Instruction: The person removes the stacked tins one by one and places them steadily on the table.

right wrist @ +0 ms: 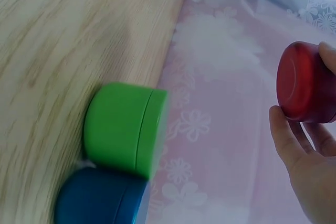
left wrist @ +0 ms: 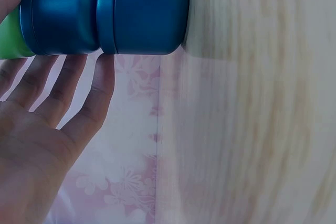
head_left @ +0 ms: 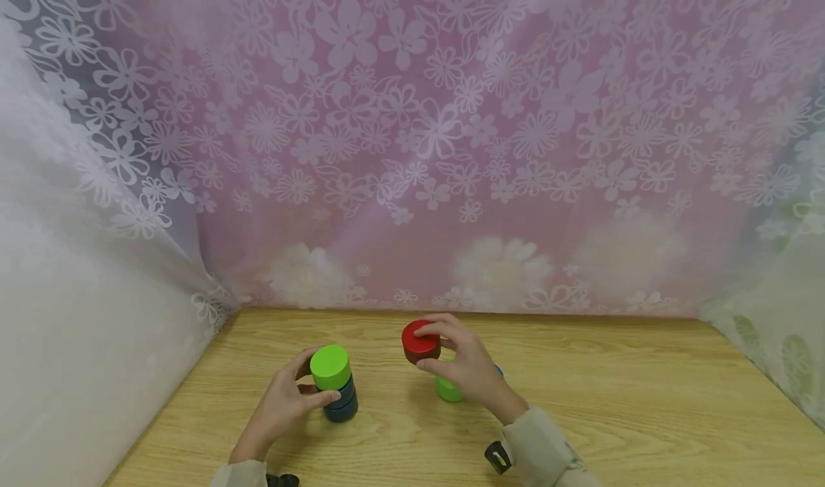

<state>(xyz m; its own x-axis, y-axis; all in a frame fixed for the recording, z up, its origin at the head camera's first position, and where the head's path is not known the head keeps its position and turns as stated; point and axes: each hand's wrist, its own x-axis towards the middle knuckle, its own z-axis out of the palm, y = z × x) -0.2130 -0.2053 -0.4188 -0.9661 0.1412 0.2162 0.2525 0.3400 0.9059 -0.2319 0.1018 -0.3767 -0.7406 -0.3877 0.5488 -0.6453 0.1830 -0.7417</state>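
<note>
Three small round tins are stacked at the left of the table: a light green tin (head_left: 331, 367) on top of two dark blue ones. My left hand (head_left: 283, 404) holds the stack around the upper blue tin (left wrist: 63, 19), thumb on the near side and fingers behind. The lower blue tin (left wrist: 149, 14) stands on the wood. In my right hand (head_left: 475, 372) a red tin (right wrist: 302, 82) is gripped between thumb and fingers, lifted off the table. Beneath that hand, a green tin (right wrist: 118, 127) stands beside another blue tin (right wrist: 100, 200), both partly hidden in the head view.
The wooden table (head_left: 612, 387) runs back to a pink flowered cloth (head_left: 438, 150), with pale cloth hanging at both sides. A black strap piece (head_left: 498, 457) is by the right cuff, and another dark piece (head_left: 283, 480) by the left cuff.
</note>
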